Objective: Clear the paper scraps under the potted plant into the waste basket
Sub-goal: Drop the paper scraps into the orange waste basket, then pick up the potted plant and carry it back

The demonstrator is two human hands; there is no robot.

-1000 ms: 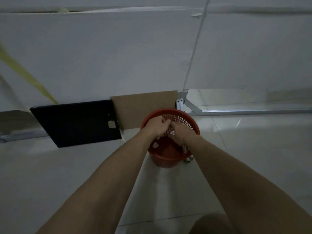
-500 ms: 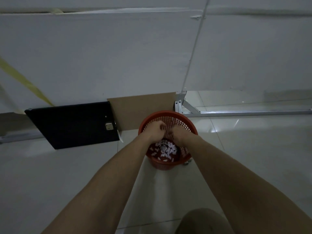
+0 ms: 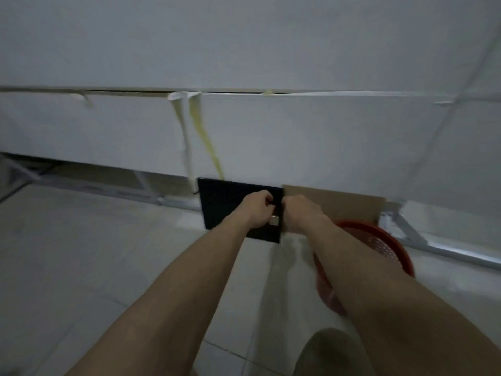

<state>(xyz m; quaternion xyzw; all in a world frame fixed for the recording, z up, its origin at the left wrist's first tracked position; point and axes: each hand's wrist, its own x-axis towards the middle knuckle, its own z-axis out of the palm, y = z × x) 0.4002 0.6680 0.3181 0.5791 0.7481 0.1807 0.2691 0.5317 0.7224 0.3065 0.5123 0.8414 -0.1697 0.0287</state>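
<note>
The red mesh waste basket (image 3: 385,245) stands on the floor at the lower right, mostly behind my right forearm; its inside is hidden. My left hand (image 3: 257,208) and my right hand (image 3: 299,213) are held out side by side, fingers curled shut, in front of a black panel (image 3: 222,204). They are left of and past the basket. No paper scraps show in either fist. No potted plant is in view.
A brown cardboard sheet (image 3: 339,207) leans on the white wall beside the black panel. Yellow tape strips (image 3: 206,139) hang down the wall. A metal frame (image 3: 412,234) runs along the floor at the right. My knee (image 3: 325,351) shows at the bottom. The floor is pale tile.
Both hands have left the basket's opening and swung left and up, now in front of the black panel. The view has turned left, putting the basket at the right.
</note>
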